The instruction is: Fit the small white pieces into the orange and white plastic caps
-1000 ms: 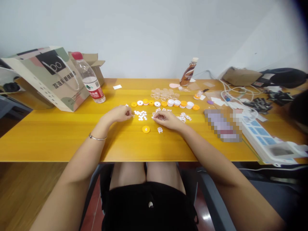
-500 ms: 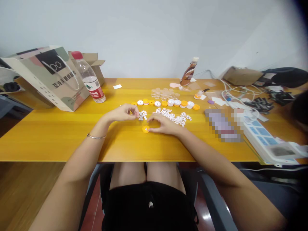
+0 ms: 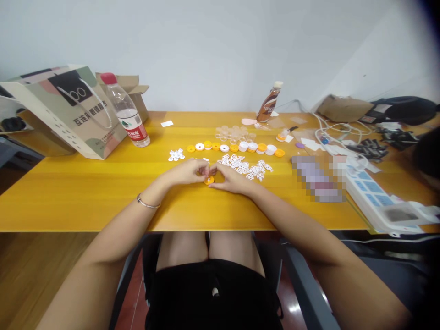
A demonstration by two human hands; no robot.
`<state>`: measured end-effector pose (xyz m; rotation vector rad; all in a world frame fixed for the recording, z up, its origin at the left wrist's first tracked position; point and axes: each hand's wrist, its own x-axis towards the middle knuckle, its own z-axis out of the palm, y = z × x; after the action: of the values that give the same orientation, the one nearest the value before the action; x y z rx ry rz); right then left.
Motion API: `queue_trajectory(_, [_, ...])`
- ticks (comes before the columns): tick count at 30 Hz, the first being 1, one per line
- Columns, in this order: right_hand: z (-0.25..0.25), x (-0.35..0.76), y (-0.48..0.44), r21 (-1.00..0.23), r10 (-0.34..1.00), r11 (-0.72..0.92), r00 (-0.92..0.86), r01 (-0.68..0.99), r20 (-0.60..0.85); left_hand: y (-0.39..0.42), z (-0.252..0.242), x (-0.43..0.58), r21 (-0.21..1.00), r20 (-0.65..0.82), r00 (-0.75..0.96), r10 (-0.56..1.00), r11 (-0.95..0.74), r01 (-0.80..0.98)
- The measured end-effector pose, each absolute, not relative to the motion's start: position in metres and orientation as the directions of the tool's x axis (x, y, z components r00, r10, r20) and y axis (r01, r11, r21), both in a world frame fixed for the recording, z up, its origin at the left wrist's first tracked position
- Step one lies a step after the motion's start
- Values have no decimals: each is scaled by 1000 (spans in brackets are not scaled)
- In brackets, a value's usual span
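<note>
A small round orange part (image 3: 209, 181) with a bit of white at its centre lies on the table between my hands. My right hand (image 3: 231, 178) grips its edge between thumb and fingers. Above the same part, my left hand (image 3: 192, 172) is closed in a pinch with its fingertips at the centre; what it pinches is too small to make out. Small white pieces (image 3: 205, 160) show partly behind my left hand. Farther left is a group of white knobbed pieces (image 3: 176, 155). White openwork pieces (image 3: 233, 161) lie in loose piles beyond my right hand.
Behind the piles runs a row of orange and white round parts (image 3: 224, 148), with clear rings (image 3: 233, 133) beyond. A water bottle (image 3: 130, 119) and paper bag (image 3: 79, 114) stand left. A brown drink bottle (image 3: 270, 103), blurred-out object (image 3: 318, 178) and power strip (image 3: 367, 192) are right.
My left hand has moved right and slightly toward me, from the small white pieces to the orange part. The white knobbed pieces behind it are now uncovered. My right hand stays at the part.
</note>
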<state>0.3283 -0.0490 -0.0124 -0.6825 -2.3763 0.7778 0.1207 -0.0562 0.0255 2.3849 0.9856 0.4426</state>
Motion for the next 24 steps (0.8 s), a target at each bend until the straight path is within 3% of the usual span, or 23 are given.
queue_trajectory(19, [-10,329,-49,-641,626,694,-714,327,313,-58,23,128,438,191,772,606,-757,485])
queue_trajectory(24, [-9,329,-50,-642,632,691,-709,333,313,-58,24,128,453,175,783,597,-755,475])
